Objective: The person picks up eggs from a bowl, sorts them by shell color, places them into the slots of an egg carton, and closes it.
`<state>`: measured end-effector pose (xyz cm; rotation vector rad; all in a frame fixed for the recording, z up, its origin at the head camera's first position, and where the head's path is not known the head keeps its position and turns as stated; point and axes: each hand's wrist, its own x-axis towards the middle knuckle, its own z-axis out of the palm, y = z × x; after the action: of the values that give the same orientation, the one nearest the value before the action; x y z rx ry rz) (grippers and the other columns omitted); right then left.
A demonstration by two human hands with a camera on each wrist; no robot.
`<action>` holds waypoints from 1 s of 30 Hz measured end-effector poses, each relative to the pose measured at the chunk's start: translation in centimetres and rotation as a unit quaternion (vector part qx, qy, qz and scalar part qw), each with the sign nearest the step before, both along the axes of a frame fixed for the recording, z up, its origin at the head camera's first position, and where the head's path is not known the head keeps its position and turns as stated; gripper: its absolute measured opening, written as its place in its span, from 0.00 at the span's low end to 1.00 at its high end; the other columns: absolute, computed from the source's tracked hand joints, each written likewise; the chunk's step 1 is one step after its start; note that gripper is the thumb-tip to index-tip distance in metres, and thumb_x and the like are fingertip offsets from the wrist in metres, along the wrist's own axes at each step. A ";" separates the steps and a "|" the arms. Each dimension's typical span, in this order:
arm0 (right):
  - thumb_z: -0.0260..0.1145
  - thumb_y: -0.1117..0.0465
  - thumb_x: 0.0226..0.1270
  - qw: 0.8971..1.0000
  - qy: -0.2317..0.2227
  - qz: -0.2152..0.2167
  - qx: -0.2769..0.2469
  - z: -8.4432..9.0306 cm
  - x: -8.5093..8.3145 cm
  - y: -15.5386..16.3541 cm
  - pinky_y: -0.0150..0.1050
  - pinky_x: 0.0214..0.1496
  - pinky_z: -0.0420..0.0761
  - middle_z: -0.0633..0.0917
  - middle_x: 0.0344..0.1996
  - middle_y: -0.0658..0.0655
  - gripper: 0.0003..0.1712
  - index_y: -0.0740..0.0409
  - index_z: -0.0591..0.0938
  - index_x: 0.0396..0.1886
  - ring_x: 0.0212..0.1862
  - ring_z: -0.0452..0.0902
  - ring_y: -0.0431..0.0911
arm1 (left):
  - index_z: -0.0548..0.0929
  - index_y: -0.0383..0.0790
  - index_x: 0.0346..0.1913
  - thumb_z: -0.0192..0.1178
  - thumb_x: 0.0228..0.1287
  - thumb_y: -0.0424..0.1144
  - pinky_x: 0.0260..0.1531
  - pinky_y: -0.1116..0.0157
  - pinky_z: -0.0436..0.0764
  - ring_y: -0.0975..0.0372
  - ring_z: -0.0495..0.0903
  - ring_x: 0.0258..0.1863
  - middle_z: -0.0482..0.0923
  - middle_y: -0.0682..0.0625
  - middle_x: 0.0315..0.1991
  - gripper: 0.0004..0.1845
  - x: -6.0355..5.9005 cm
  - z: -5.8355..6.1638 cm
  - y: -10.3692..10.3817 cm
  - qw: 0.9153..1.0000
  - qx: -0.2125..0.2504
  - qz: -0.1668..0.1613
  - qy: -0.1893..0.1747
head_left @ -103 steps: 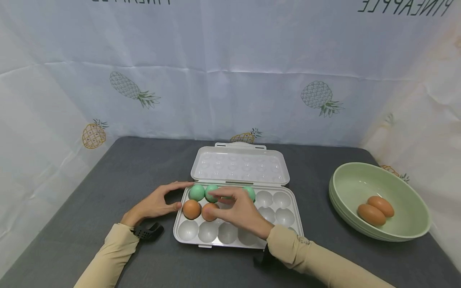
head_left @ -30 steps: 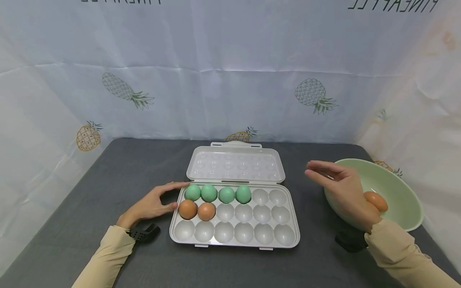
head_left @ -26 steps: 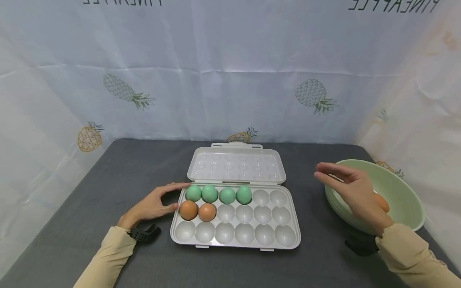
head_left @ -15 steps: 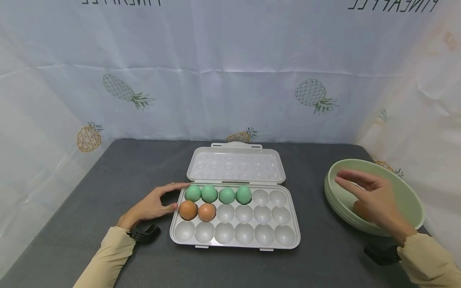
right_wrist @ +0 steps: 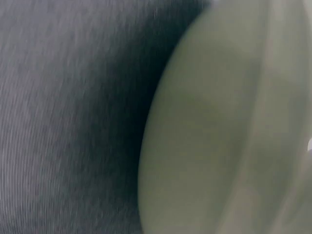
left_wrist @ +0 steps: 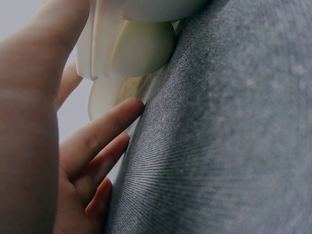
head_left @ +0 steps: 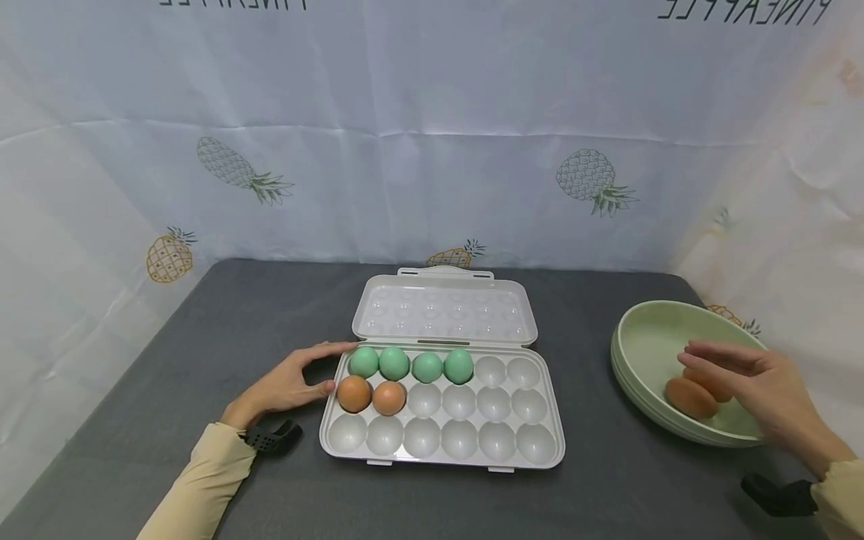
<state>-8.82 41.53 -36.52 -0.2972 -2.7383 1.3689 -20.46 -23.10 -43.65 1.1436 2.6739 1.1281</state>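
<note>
My left hand [head_left: 286, 382] rests at the left side of an opened white plastic egg tray [head_left: 459, 439], thumb and index finger touching its edge. In the left wrist view the other fingers [left_wrist: 105, 136] spread beneath the tray's side, near the cloth. Several green eggs [head_left: 428, 367] fill part of the back row. Two brown eggs [head_left: 389, 397] stand at the left of the middle row. At the right, my right hand [head_left: 763, 382] hovers over a pale green bowl [head_left: 648, 337], fingers extended and holding nothing. Two brown eggs [head_left: 690, 398] lie in the bowl, one partly behind the fingers.
The tray's clear lid [head_left: 445, 309] lies folded back behind it. The bowl appears stacked on another; its outer wall [right_wrist: 204, 126] fills much of the right wrist view. A dark grey cloth [head_left: 283, 495] covers the table, with a pineapple-print curtain [head_left: 405, 195] behind.
My right hand has released a brown egg in the middle row and moved right, over the bowl. It has gone farther right in the last second. The left hand stays at the tray.
</note>
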 end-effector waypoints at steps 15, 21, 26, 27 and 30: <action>0.68 0.68 0.70 0.984 -0.051 0.167 0.026 -1.3 -0.6 1.7 0.23 0.39 0.82 0.86 0.44 0.25 0.18 0.54 0.87 0.57 0.48 0.72 0.12 | 0.74 0.55 0.72 0.69 0.66 0.53 0.79 0.50 0.62 0.49 0.71 0.74 0.77 0.51 0.70 0.33 0.0 -0.2 0.2 1.000 0.009 -0.003 -0.004; 0.67 0.62 0.73 0.976 -0.081 0.195 0.056 -1.3 -0.9 1.0 0.33 0.38 0.85 0.86 0.43 0.28 0.19 0.63 0.84 0.61 0.45 0.76 0.18 | 0.74 0.55 0.73 0.70 0.65 0.53 0.70 0.32 0.64 0.42 0.70 0.73 0.76 0.49 0.71 0.33 -0.1 0.0 0.2 1.000 0.009 -0.006 -0.008; 0.66 0.61 0.74 0.970 -0.082 0.220 0.059 -1.3 -1.4 0.7 0.32 0.40 0.86 0.85 0.45 0.27 0.22 0.66 0.81 0.64 0.47 0.78 0.20 | 0.74 0.55 0.73 0.69 0.66 0.54 0.70 0.36 0.68 0.50 0.71 0.74 0.76 0.50 0.71 0.33 -0.1 0.1 0.1 1.000 0.001 -0.004 0.000; 0.66 0.62 0.74 0.970 -0.080 0.224 0.056 -1.4 -1.5 0.8 0.31 0.40 0.86 0.85 0.46 0.27 0.22 0.66 0.81 0.64 0.47 0.78 0.20 | 0.74 0.56 0.73 0.69 0.66 0.54 0.70 0.37 0.69 0.52 0.71 0.74 0.76 0.50 0.71 0.33 -0.1 0.1 0.1 1.000 0.000 -0.003 0.001; 0.66 0.63 0.74 0.968 -0.083 0.233 0.048 -1.4 -1.7 0.8 0.31 0.41 0.86 0.84 0.47 0.24 0.22 0.66 0.81 0.64 0.48 0.78 0.19 | 0.74 0.56 0.73 0.69 0.65 0.54 0.69 0.39 0.71 0.56 0.70 0.74 0.76 0.50 0.71 0.33 0.0 0.2 0.1 1.000 -0.002 -0.001 0.001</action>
<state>-10.50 42.36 -37.95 0.2704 -3.1400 1.3388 -20.50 -23.05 -43.49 1.1472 2.6746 1.1216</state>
